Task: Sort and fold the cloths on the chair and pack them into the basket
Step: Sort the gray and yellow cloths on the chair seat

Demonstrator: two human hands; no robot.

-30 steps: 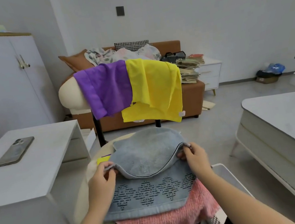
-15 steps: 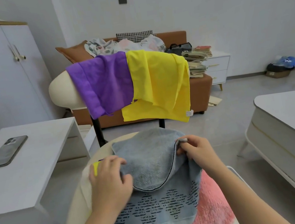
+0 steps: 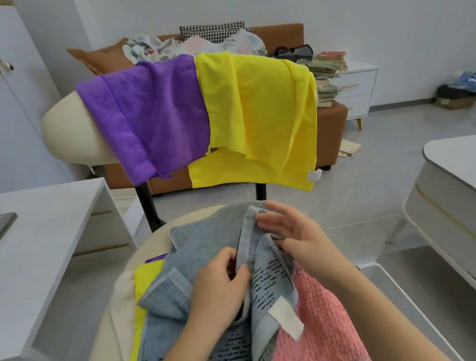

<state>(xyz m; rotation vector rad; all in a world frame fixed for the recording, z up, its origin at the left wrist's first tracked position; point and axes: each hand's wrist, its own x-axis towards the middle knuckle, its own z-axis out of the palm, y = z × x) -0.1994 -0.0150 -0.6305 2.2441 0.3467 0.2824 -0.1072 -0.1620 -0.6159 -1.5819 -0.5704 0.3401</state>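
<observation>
Head view, near to far.

- The pink cloth [image 3: 314,341] lies at the seat's front right corner. It overhangs toward the basket [image 3: 371,266], whose white rim shows just beside the chair. The basket's inside is out of view.
- The grey towel [image 3: 199,240] lies bunched across the middle of the chair seat [image 3: 117,307], with its white label [image 3: 286,317] turned up. It rests on a yellow cloth [image 3: 147,282] that runs along the seat's left edge.
- The left hand [image 3: 219,293] pinches a raised ridge of the towel between thumb and fingers, mid-seat.
- The right hand [image 3: 296,233] is at the towel's hem, toward the seat's back edge, with fingers mostly straight. It is blurred, so whether it grips the hem or only touches it cannot be told.
- A purple cloth [image 3: 155,121] and a second yellow cloth [image 3: 258,116] hang touching over the backrest [image 3: 68,133].

Judgement: the step in hand is folding the grey towel, and nothing is seen packed. The next move likely calls for both hands on matching hem corners. The ridge then needs pulling flat and the edges laying together before the towel slides on the cloths beneath.
</observation>
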